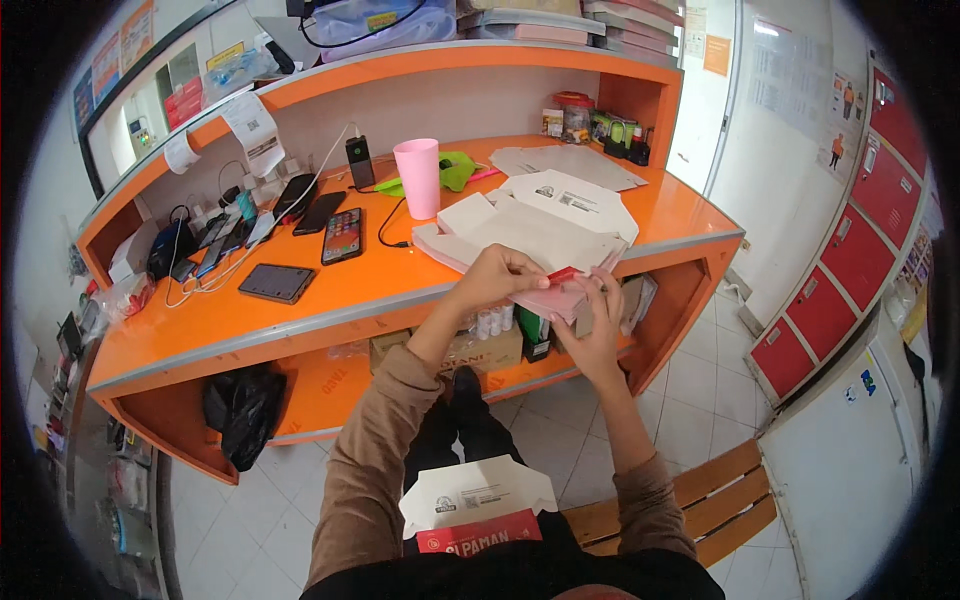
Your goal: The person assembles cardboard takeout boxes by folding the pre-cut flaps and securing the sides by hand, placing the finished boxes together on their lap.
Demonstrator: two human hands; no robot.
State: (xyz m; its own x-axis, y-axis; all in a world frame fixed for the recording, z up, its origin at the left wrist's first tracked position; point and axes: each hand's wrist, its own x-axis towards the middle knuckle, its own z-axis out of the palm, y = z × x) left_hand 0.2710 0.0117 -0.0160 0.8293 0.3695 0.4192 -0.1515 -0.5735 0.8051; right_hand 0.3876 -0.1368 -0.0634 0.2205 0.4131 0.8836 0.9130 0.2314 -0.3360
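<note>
At the desk's front edge, my left hand point(497, 277) pinches the red edge of a partly folded cardboard box point(552, 300). My right hand point(598, 325) grips the same box from its right side, thumb and fingers around its corner. Pale pink and red faces of the box show between the hands; the fingers cover part of it. Just behind lie unfolded box blanks point(570, 200), white inside with small dark print. On my lap rests another box blank point(480, 490), cream with a red panel.
A pink cup point(418, 178) stands on the orange desk point(370, 290), left of the blanks. Phones point(343, 236) and cables lie farther left. Below are a shelf with a black bag point(245, 415) and a wooden bench point(720, 500). Red lockers point(835, 270) line the right.
</note>
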